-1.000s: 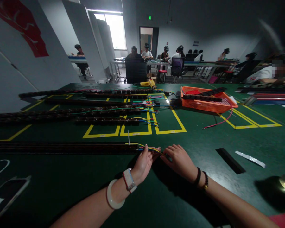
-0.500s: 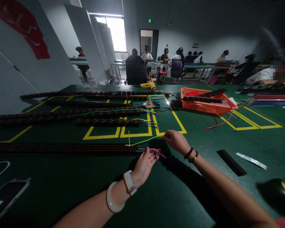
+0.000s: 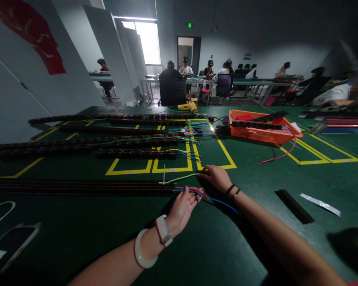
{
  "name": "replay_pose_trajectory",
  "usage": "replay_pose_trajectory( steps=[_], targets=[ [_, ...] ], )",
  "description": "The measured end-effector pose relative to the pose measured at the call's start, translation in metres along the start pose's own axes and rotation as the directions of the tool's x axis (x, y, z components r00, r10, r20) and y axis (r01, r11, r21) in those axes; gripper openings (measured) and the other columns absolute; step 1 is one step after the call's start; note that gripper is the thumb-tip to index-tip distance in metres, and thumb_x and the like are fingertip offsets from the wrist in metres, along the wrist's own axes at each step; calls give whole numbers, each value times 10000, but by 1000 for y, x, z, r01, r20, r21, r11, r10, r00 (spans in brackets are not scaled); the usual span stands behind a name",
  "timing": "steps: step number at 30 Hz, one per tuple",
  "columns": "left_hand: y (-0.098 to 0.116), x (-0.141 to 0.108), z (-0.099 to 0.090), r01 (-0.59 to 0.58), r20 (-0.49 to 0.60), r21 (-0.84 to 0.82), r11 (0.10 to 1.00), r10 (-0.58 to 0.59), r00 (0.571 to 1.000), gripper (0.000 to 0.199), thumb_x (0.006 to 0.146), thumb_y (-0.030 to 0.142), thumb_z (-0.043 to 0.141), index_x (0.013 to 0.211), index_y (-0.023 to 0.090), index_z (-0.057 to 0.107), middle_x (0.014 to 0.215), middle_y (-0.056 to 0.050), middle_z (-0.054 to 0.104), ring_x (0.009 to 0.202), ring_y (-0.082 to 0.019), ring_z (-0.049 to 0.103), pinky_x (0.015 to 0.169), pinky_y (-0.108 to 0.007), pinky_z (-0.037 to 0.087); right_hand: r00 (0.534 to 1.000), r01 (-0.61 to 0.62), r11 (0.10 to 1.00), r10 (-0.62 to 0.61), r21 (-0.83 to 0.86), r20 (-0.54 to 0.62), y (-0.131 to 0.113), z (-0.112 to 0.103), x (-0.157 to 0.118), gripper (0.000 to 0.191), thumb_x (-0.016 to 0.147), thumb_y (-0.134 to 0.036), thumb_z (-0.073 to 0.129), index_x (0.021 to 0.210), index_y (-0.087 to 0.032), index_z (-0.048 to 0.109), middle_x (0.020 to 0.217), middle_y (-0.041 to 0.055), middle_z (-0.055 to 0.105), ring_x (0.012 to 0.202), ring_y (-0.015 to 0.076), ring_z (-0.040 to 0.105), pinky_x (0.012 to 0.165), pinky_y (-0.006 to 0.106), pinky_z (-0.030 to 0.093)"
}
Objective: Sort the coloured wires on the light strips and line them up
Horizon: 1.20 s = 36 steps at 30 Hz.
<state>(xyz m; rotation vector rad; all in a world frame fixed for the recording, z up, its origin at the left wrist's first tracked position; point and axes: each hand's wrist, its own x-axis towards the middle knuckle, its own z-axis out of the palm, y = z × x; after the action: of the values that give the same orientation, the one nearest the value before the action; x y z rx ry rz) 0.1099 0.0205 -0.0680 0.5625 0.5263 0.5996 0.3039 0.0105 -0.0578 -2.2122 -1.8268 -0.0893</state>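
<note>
My left hand (image 3: 182, 208), palm turned up, has its thumb over a bundle of red wires (image 3: 196, 190) and blue wires, with the fingers beneath. One blue wire (image 3: 222, 203) runs on to the right and ends in a ring terminal near my right wrist. Just above, my right hand (image 3: 217, 177) pinches the end of a yellow-green wire (image 3: 183, 176); its tip is hidden by the fingers. These wires come out of the right end of long dark strips (image 3: 86, 187) lying side by side. A white cable tie (image 3: 164, 174) stands up near that end.
More dark strips (image 3: 137, 153) with coloured wires lie farther back across yellow tape outlines. An orange basket (image 3: 262, 133) and a yellow heat gun (image 3: 188, 107) are behind. On the right lie a black piece (image 3: 294, 205) and a white strip (image 3: 320, 204). People sit at far tables.
My right hand has shifted slightly left and down with the yellow-green wire. The long blue wire now shows stretched out to the right below it. My left hand has barely moved.
</note>
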Motion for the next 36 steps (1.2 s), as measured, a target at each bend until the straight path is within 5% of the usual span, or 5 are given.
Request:
replay_pose_trajectory(
  steps=[9,14,20,28,36],
  targets=[
    [-2,2,-3,-11,-5,-4,1000,11,1000,278,853,394,516,920,133,579,990,-121,660,1005,-203,612,1030,-388,426,998,18,972,-33,234,57,-16,-25,-36,385,893,-529,429,854,-170,565,697,17,605,601,119,523,538,228,288],
    [-5,3,-6,-30,7,-5,1000,30,1000,314,819,434,565,907,134,594,955,-107,662,939,-185,622,990,-367,459,981,174,981,-181,91,67,-37,-43,-65,441,893,-534,422,679,-178,568,640,15,588,591,119,506,590,260,278],
    [-5,3,-5,-15,7,8,1000,15,1000,303,829,430,549,920,145,595,1028,-113,649,1009,-192,604,1030,-377,436,980,196,980,-195,-39,30,-40,-41,-64,365,929,-384,428,680,-174,593,646,27,606,607,123,536,608,274,281],
    [-4,-1,-2,-23,2,76,997,23,1000,367,841,458,502,908,112,601,951,-144,661,932,-222,624,949,-409,456,992,102,983,-90,-150,83,-26,-25,-38,368,925,-429,422,751,-166,612,748,54,641,665,141,582,563,251,291],
    [-5,-2,-2,-51,24,61,997,50,998,374,807,468,563,901,107,597,955,-148,663,948,-231,626,952,-400,454,994,83,987,-71,-138,87,-22,-7,-43,376,933,-452,389,782,-181,603,777,36,647,663,144,601,523,246,273]
  ],
)
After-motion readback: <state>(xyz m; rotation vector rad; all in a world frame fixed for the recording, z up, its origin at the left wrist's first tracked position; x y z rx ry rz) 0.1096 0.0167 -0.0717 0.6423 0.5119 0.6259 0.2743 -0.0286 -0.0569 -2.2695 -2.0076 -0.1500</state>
